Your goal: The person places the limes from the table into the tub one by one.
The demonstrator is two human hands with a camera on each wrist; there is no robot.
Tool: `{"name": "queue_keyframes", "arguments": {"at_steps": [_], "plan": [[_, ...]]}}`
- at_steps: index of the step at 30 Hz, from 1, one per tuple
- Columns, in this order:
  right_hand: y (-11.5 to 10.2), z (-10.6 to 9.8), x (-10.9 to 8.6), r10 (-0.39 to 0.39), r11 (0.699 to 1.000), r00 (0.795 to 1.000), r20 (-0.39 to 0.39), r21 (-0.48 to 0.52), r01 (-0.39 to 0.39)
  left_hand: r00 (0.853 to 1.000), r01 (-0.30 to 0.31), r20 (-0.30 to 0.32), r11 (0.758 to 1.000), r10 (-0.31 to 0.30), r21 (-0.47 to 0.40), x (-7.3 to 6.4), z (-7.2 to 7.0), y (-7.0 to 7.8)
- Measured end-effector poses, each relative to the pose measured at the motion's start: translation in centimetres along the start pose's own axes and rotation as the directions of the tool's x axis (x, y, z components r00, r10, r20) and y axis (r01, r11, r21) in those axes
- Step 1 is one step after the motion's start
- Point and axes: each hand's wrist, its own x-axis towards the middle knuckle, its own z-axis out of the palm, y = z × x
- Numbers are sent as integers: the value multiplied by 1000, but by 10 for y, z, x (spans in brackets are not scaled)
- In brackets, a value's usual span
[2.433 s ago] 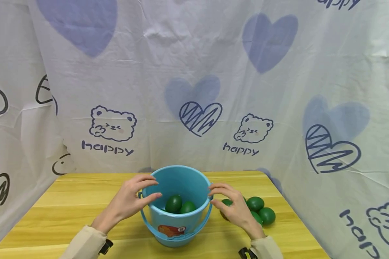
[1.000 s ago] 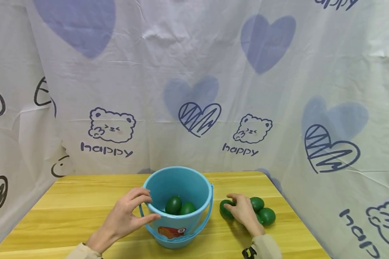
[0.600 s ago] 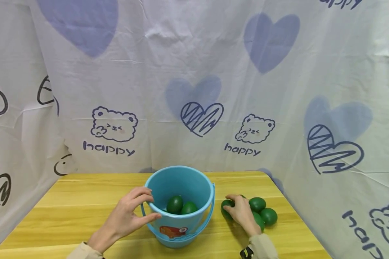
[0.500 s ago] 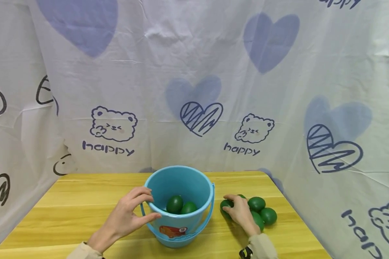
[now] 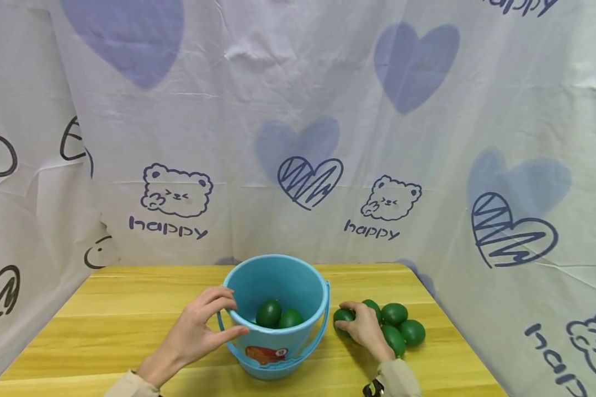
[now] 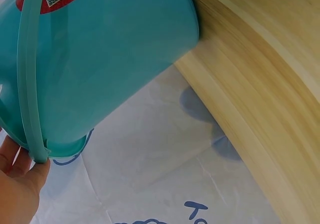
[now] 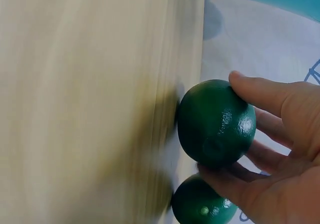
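Note:
A light blue bucket stands upright on the table with its handle hanging down in front. Inside it lie green limes, among them a darker lime and a lighter lime. My left hand grips the left side of the rim; in the left wrist view its fingers pinch the rim beside the handle joint. To the right of the bucket, my right hand holds a glossy dark green lime between thumb and fingers, low by the tabletop. Part of that lime is behind the fingers.
Several more limes lie clustered just right of and behind my right hand. The yellow wood-grain table ends at a back edge against a white printed curtain, which also hangs along both sides.
From the bucket's right rim, my right hand has gone to the limes, gripped one and shifted it slightly left. My left hand has come lower and taken hold of the rim.

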Motion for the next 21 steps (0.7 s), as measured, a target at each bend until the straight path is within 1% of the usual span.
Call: {"name": "queue_keyframes", "arguments": {"at_steps": [3,8,10,13,16,21], "plan": [[0,1,0,15,1000,1000,20,3,-15,1000,-2,5,1000,2,-13,1,2,0],[-2,3,2,68,998,996,54,-8,-67,1000,0,0,1000,0,-20,0,3,0],[-3,3,3,89,996,994,55,-15,-89,1000,-2,-4,1000,2,-17,0,2,-1],[-3,5,4,99,995,994,41,-13,-99,1000,-13,-7,1000,13,-13,0,2,-1],[-3,5,4,86,996,996,23,20,-87,999,-32,-22,999,32,6,0,3,-1],[-4,5,4,60,991,998,-1,120,-59,996,-63,-57,993,68,96,-1,5,0]]}}
